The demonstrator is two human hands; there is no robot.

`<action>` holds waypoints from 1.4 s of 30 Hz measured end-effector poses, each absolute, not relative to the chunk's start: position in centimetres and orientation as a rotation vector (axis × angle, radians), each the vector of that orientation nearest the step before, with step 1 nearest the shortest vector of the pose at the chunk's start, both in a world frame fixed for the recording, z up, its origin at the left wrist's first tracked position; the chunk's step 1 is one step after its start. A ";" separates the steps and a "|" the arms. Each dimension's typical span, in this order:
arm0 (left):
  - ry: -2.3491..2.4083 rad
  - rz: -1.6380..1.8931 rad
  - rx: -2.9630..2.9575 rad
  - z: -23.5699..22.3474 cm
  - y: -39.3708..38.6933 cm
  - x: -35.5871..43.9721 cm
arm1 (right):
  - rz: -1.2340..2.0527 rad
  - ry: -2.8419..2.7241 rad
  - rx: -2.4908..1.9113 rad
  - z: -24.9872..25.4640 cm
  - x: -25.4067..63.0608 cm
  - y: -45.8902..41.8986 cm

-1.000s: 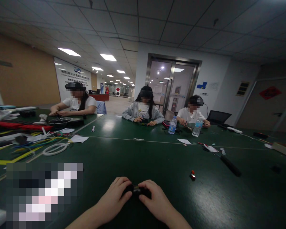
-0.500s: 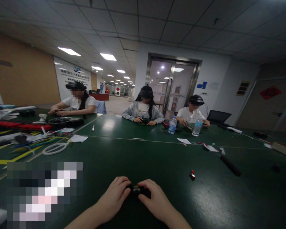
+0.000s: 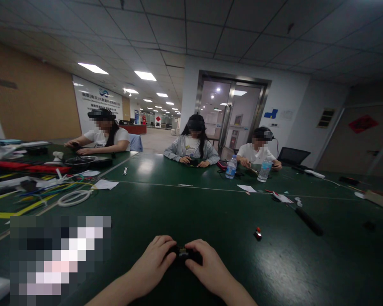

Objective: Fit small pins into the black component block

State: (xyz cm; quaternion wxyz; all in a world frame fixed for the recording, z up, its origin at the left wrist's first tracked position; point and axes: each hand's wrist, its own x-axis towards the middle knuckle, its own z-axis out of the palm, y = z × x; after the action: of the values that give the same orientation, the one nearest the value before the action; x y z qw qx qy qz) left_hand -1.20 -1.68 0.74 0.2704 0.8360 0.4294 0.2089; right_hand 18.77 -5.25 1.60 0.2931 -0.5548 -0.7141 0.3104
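Both of my hands rest on the dark green table [image 3: 191,212] near its front edge. My left hand [image 3: 153,263] and my right hand [image 3: 209,267] are curled around a small black object [image 3: 182,253] with a pale metal part in its middle. Fingers of both hands close on it from either side, and most of it is hidden by them. A small red and black part [image 3: 258,233] lies on the table to the right, beyond my right hand.
Three other people sit at the far side, hands busy with small items. Two water bottles [image 3: 231,167] stand near the right one. A black rod [image 3: 308,220], paper scraps, a white cable coil [image 3: 73,197] and coloured wires lie about. A blurred patch covers the lower left.
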 end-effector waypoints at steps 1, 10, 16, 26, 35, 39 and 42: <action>1.156 0.564 2.257 0.8 -1.7 -1.2 | 0.825 -1.904 -1.485 1.6 18.8 -5.2; 1.150 0.534 2.279 0.6 -1.6 -1.2 | 0.805 -1.904 -1.467 1.4 18.8 -5.1; 1.167 0.514 2.279 0.5 -1.5 -1.2 | 0.821 -1.902 -1.488 1.4 18.9 -5.2; 1.172 0.510 2.272 0.6 -1.5 -1.1 | 0.812 -1.925 -1.500 1.5 18.8 -5.1; 1.146 0.540 2.297 0.7 -1.7 -1.2 | 0.813 -1.899 -1.474 1.4 18.7 -5.2; 1.119 0.564 2.323 0.6 -1.8 -1.2 | 0.766 -1.909 -1.451 1.4 18.5 -5.2; 1.112 0.555 2.326 0.8 -1.9 -1.2 | 0.755 -1.923 -1.441 1.5 18.3 -5.2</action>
State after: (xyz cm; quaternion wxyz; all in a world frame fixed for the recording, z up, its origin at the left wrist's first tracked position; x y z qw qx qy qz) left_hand -1.16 -1.85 0.79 0.2495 0.8541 0.4083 0.2037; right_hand 18.26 -5.23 1.47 0.3065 -0.5445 -0.7267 0.2855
